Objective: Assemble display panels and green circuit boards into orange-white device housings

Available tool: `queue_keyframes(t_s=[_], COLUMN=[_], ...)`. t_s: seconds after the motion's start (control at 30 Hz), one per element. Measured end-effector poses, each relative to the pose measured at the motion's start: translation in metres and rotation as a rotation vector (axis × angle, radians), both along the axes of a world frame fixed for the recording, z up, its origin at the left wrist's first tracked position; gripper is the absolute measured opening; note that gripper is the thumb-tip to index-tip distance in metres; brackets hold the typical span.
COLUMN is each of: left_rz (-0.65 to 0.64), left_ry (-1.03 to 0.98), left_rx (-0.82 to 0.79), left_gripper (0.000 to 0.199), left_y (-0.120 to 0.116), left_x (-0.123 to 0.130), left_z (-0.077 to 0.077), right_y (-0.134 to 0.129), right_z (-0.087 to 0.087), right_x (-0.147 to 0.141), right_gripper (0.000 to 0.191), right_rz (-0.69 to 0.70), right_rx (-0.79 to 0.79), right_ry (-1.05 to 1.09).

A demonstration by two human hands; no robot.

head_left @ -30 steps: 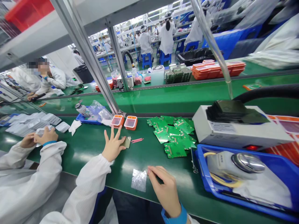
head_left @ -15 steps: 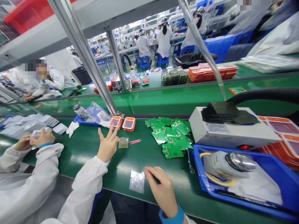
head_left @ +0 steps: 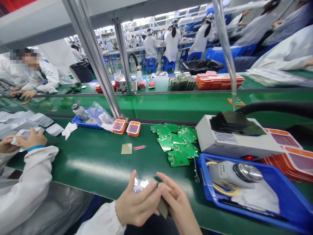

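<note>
Dark flat piece [head_left: 163,206] — thin, olive-grey, pinched between both hands' fingers [head_left: 149,191]

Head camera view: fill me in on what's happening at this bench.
A person in a white coat sits at a green conveyor bench. Both hands, the left hand and the right hand, meet at the near edge around a small dark flat piece, beside a crinkled clear bag. A small tan square and pink sticks lie farther out, next to a pile of green circuit boards. A co-worker's hands on the left hold something white.
</note>
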State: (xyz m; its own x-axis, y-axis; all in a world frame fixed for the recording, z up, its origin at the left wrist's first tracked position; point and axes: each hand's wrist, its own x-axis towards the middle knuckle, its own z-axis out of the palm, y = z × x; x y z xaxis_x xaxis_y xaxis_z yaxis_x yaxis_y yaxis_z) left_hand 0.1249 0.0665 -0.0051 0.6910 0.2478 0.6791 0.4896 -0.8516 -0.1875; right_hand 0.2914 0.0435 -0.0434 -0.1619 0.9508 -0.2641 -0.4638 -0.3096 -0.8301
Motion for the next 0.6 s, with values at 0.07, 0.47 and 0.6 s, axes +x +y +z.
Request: queue_keyframes(t_s=[0.07,0.47,0.6], left_rz=[-0.022,-0.523,-0.630], left_ry=[-0.090,-0.843,-0.803], left_rx=[-0.327,-2.295,-2.313], left_gripper=[0.034,0.075,0.074], left_y=[-0.003,-0.006,-0.004], left_x=[-0.005,-0.007,-0.009], left_z=[0.003,0.022,0.022], right_y=[0.001,-0.010,-0.008], right_z=[0.005,0.038,0.042], right_x=[0.004,-0.015,-0.019], right_gripper=[0.049,0.016,0.016], right_rz=[-0.099,-0.174,-0.211], right_rx=[0.005,0.518,0.600], right_ry=[-0.071,-0.556,-0.583])
